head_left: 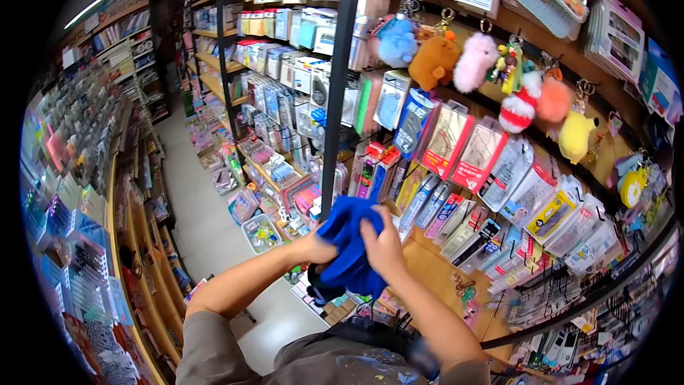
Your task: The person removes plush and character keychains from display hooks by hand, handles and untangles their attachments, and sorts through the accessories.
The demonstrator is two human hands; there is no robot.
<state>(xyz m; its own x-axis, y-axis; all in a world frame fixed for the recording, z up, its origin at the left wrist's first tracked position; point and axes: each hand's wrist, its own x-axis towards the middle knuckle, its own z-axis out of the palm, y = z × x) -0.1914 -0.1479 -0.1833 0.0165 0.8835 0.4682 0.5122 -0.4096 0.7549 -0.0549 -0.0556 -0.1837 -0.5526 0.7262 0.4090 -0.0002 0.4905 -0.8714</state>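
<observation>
A crumpled piece of bright blue cloth hangs in front of my body, between my two hands. My left hand grips its left side, with the fingers partly hidden by the folds. On the right side, my right hand is closed on the upper edge, thumb on top. The fabric is bunched, so I cannot tell whether it is a garment or a plain cloth. Something dark shows below its lower left side, too unclear to name.
Packaged stationery hangs on hooks to the right, below plush keychains. A black rack post stands just beyond the cloth. A clear bin sits low by the aisle floor. Pen displays line the left.
</observation>
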